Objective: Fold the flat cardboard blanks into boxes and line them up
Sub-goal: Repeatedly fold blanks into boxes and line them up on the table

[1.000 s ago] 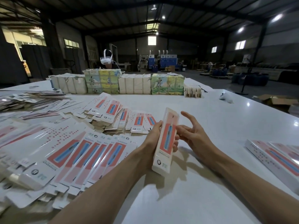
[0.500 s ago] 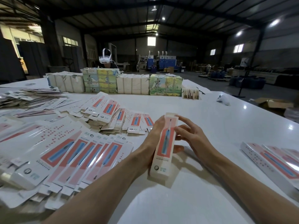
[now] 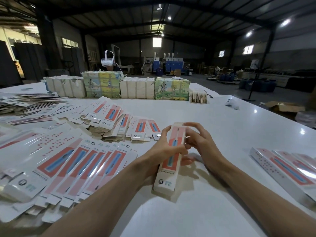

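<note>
One box grasped by left hand and right hand fingers; perhaps four finished boxes.

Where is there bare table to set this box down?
Bare table runs right of the held box, up to the finished boxes, and beyond it toward the bundled stacks. The left side is crowded with flat blanks.

A slim white-and-coral box tilts between fanned flat blanks at left and finished boxes at right.
</note>
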Demonstrator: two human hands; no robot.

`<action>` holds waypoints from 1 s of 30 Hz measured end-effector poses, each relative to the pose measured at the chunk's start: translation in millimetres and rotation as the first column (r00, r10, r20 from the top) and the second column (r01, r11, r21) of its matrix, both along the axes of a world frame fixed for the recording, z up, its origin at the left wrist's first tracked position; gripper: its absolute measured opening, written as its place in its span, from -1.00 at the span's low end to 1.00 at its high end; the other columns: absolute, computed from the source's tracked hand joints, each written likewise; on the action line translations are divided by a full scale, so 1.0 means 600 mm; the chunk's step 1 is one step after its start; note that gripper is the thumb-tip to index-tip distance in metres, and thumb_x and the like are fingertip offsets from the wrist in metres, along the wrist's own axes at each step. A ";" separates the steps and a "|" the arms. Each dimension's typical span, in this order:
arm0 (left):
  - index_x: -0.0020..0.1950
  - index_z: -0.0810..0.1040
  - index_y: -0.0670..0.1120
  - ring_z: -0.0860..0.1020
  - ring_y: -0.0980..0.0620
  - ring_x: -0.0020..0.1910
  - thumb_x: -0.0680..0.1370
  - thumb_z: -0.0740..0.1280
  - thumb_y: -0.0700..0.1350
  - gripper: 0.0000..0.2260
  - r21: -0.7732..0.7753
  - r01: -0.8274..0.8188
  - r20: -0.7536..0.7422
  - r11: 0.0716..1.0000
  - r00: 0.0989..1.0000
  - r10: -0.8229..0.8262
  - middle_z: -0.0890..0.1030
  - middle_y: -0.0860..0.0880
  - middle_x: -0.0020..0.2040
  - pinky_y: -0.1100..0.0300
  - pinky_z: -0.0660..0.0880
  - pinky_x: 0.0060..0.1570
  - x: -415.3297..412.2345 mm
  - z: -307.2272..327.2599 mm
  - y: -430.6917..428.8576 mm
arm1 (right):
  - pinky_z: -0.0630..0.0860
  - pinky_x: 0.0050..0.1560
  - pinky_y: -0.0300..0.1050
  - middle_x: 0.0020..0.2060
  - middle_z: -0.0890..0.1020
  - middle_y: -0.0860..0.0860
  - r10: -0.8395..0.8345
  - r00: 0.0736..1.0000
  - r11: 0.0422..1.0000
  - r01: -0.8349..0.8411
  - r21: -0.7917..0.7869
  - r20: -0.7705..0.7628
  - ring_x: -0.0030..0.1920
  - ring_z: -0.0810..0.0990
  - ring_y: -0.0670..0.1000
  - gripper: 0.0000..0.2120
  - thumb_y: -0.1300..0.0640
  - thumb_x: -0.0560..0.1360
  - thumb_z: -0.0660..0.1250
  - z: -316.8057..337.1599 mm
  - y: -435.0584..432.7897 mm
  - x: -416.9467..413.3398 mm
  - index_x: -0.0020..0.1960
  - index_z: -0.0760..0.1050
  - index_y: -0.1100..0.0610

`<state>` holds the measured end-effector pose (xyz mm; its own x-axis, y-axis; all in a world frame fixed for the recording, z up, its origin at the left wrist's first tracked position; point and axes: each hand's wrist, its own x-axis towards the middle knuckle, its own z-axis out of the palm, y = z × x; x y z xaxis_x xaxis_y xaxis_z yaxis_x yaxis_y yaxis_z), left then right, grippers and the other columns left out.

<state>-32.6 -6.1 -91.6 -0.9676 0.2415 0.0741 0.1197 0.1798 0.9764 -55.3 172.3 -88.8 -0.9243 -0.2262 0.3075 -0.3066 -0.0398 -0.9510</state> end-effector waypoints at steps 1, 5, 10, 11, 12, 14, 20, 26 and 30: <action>0.57 0.09 0.30 0.74 0.03 0.04 0.42 0.58 -0.05 -0.10 0.004 0.029 0.002 1.000 1.000 -0.029 0.62 -0.02 0.18 0.20 0.67 -0.09 0.001 0.000 0.001 | 0.68 0.06 -0.01 0.00 0.76 0.10 -0.052 0.999 0.998 0.052 -0.025 0.013 0.00 0.74 0.11 -0.77 -0.08 0.69 0.30 -0.002 0.002 -0.004 0.32 0.51 -0.08; 0.55 0.12 0.31 0.74 -0.02 0.09 0.51 0.57 -0.09 -0.18 -0.043 0.112 0.015 0.993 0.994 -0.111 0.65 -0.05 0.24 0.05 0.71 0.02 0.006 0.000 0.007 | 0.70 0.04 -0.07 -0.04 0.77 0.03 -0.192 0.981 0.981 0.192 0.009 -0.017 0.02 0.77 0.08 -0.77 0.09 0.73 0.25 -0.007 0.010 -0.014 0.36 0.51 -0.03; 0.52 0.14 0.32 0.77 -0.03 -0.03 0.53 0.56 -0.15 -0.20 0.000 0.112 0.045 0.994 0.993 -0.112 0.68 -0.06 0.18 0.15 0.68 -0.14 0.003 0.002 0.007 | 0.70 0.00 -0.11 0.05 0.76 0.03 -0.135 0.982 0.991 0.135 -0.006 -0.134 0.08 0.76 0.10 -0.73 0.29 0.72 0.20 0.002 0.015 -0.008 0.21 0.66 0.16; 0.51 0.13 0.34 0.77 -0.04 -0.03 0.52 0.56 -0.15 -0.19 -0.001 0.092 0.045 0.996 0.995 -0.092 0.67 -0.06 0.19 0.13 0.69 -0.13 0.002 0.003 0.008 | 0.70 0.02 -0.09 0.07 0.76 0.04 -0.119 0.984 0.993 0.119 -0.007 -0.130 0.10 0.75 0.10 -0.71 0.30 0.72 0.17 0.005 0.015 -0.006 0.21 0.66 0.17; 0.52 0.12 0.35 0.77 -0.05 -0.02 0.50 0.57 -0.13 -0.17 -0.018 0.065 0.039 0.998 0.997 -0.064 0.66 -0.06 0.21 0.10 0.71 -0.11 0.001 0.002 0.009 | 0.70 0.04 -0.07 0.09 0.76 0.05 -0.101 0.988 0.995 0.101 -0.013 -0.115 0.12 0.75 0.11 -0.70 0.29 0.72 0.16 0.008 0.013 -0.005 0.21 0.67 0.17; 0.54 0.09 0.35 0.76 -0.02 -0.04 0.50 0.57 -0.10 -0.15 -0.063 0.027 0.023 0.998 0.999 -0.025 0.64 -0.07 0.23 0.14 0.70 -0.14 0.000 0.002 0.008 | 0.70 0.05 -0.04 0.10 0.75 0.07 -0.070 0.995 0.997 0.068 -0.036 -0.074 0.13 0.75 0.14 -0.71 0.21 0.74 0.16 0.011 0.010 -0.003 0.19 0.67 0.20; 0.41 0.09 0.48 0.77 -0.09 -0.14 0.47 0.56 -0.09 -0.17 -0.101 0.112 0.001 0.989 0.994 -0.112 0.61 -0.12 0.19 0.15 0.67 -0.22 0.014 0.003 0.009 | 0.69 -0.09 -0.05 -0.01 0.75 0.17 -0.102 0.988 0.979 0.121 -0.166 0.119 0.00 0.75 0.18 -0.85 0.24 0.67 0.34 0.014 0.016 -0.010 0.11 0.64 0.31; 0.43 0.05 0.56 0.77 -0.07 -0.17 0.45 0.58 -0.13 -0.07 -0.106 0.105 -0.049 0.989 0.993 -0.111 0.55 -0.14 0.16 0.18 0.66 -0.25 0.017 0.002 0.006 | 0.71 -0.05 -0.04 -0.03 0.74 0.22 -0.055 0.990 0.981 0.078 -0.180 0.127 -0.02 0.75 0.17 -0.85 0.29 0.65 0.34 0.012 0.022 -0.012 0.09 0.68 0.31; 0.44 0.05 0.60 0.77 -0.06 -0.17 0.45 0.57 -0.13 -0.06 -0.102 0.101 -0.046 0.990 0.993 -0.106 0.54 -0.13 0.16 0.21 0.65 -0.28 0.015 0.002 0.008 | 0.69 -0.02 -0.05 0.00 0.74 0.25 -0.041 0.995 0.986 0.055 -0.157 0.091 0.03 0.76 0.19 -0.81 0.30 0.65 0.31 0.012 0.027 -0.011 0.10 0.70 0.29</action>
